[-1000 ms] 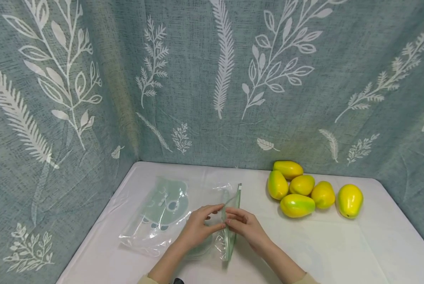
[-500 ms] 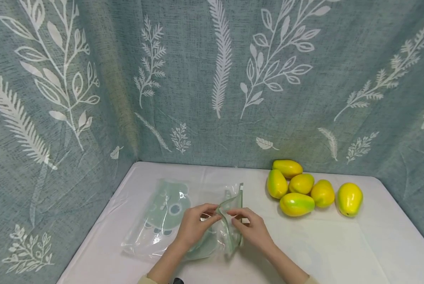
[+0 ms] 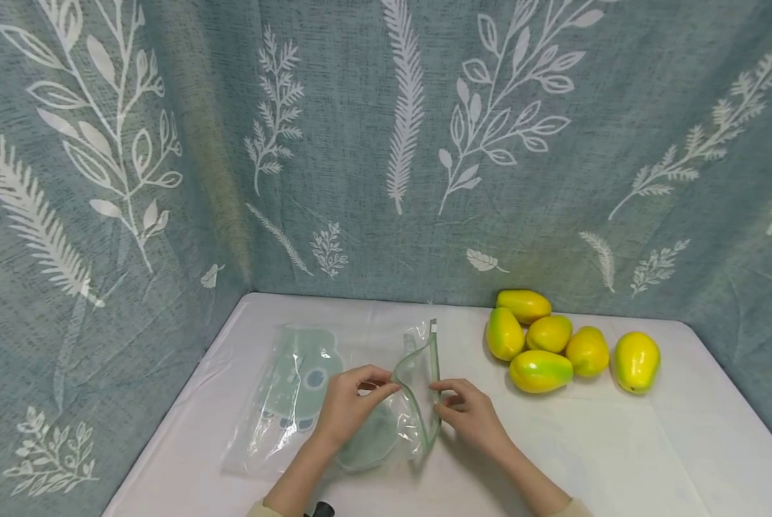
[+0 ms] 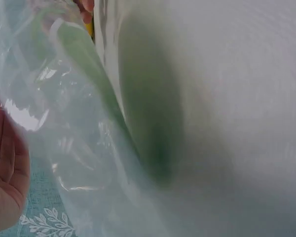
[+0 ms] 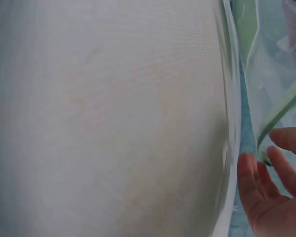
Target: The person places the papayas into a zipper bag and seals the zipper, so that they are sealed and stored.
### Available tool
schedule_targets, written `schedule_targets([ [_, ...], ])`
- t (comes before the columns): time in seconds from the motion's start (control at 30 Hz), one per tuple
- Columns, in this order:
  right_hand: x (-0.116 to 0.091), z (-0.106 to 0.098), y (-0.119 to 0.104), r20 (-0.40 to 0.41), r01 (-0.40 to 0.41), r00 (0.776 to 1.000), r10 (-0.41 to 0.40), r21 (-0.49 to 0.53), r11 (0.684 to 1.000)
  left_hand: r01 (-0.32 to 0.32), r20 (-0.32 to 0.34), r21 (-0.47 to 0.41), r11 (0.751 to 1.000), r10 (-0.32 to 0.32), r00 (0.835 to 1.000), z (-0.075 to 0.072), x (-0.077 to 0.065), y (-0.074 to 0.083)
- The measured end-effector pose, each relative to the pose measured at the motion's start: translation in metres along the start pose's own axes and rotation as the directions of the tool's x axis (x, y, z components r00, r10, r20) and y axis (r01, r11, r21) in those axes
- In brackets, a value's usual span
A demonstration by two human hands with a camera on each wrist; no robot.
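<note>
A clear plastic zip bag with a pale green cartoon print lies on the white table, its mouth toward the right. Green strips edge the mouth, which gapes between my hands. My left hand pinches the left lip between thumb and fingers. On the opposite lip, my right hand pinches the green edge with its fingertips. The right wrist view shows thumb and finger at the green edge. Clear film fills much of the left wrist view, with the left hand behind its edge.
Several yellow-green, mango-like fruits lie at the back right of the table; one stands apart from the cluster. A blue-green leaf-patterned curtain encloses the back and sides. A small black object shows at the bottom edge.
My hands were close together at the bag's mouth and have moved apart, the right one rightward. The two green lips have spread, and the mouth now gapes wider.
</note>
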State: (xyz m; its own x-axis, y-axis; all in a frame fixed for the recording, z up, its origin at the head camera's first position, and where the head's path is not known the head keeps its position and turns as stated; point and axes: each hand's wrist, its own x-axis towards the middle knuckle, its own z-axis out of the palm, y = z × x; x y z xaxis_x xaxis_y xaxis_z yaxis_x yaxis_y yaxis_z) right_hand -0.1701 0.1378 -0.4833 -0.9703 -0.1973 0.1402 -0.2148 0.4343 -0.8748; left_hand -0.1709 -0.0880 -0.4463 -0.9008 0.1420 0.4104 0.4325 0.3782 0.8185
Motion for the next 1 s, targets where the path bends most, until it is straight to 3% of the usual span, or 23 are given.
schedule_targets([
  [0.2,0.004,0.000,0.000,0.050,-0.002,0.999,0.003,-0.007,1.000,-0.020,-0.036,0.002,1.000,0.020,0.999,-0.004,0.001,0.000],
  [0.5,0.004,0.000,-0.001,0.071,-0.084,0.994,0.084,-0.010,0.996,-0.074,-0.115,0.008,0.997,0.074,0.991,-0.009,0.001,0.000],
  [0.77,0.002,-0.004,0.002,0.103,-0.116,0.987,0.120,-0.042,0.992,-0.172,-0.235,0.032,0.985,0.175,0.956,-0.010,0.004,0.002],
  [1.0,-0.003,-0.008,0.002,0.096,-0.068,0.993,0.070,-0.031,0.997,-0.126,-0.169,0.020,0.992,0.128,0.977,-0.010,0.002,0.003],
])
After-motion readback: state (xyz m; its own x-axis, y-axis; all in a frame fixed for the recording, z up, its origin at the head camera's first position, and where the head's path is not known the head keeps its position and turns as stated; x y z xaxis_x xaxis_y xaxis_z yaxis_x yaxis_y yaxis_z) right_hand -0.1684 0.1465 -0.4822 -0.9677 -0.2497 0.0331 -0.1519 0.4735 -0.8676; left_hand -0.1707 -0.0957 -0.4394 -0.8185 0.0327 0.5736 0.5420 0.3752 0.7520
